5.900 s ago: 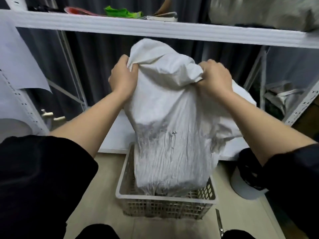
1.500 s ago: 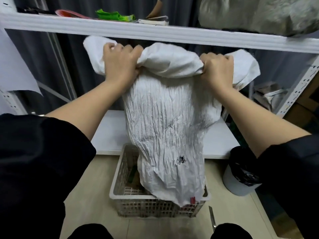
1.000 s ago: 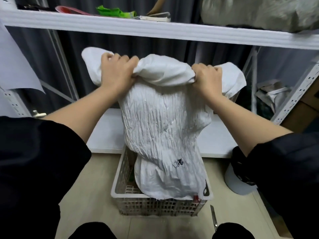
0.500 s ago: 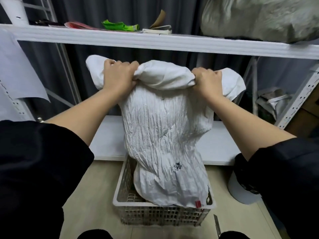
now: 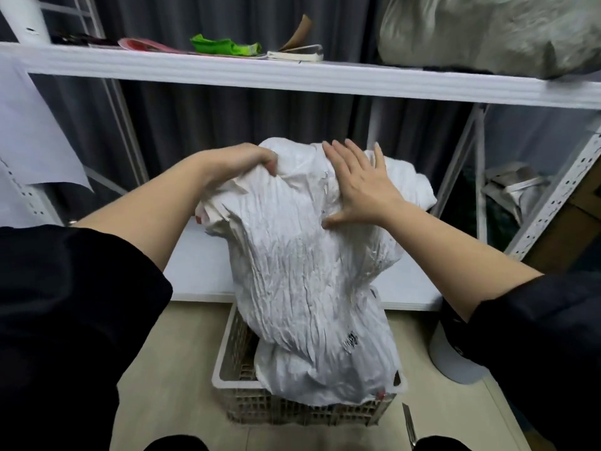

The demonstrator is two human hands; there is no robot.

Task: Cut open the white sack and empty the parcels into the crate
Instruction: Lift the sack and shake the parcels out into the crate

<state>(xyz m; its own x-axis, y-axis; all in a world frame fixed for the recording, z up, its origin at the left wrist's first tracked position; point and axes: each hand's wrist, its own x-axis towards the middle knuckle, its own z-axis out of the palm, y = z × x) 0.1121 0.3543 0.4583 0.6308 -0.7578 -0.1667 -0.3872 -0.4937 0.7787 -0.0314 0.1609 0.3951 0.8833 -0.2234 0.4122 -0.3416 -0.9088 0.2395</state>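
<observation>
Sack: one white sack, woven and deeply creased, stands upended with its lower end inside the crate; it fills most of the crate and hides whatever lies within.
Crate: one pale plastic crate with lattice walls, on the beige floor just in front of the low white shelf board.
Left hand: the left hand has its fingers curled, bunching the sack's upper left corner.
Right hand: the right hand lies flat with fingers spread on the sack's top, gripping nothing.
Around: one knife on the floor by the crate's right corner; one round white bin with a dark liner, partly behind the right sleeve.
Upper shelf: the white shelf carries one green packet, one book with its cover lifted, and one bulky grey bag.
Backdrop: dark pleated curtain.
</observation>
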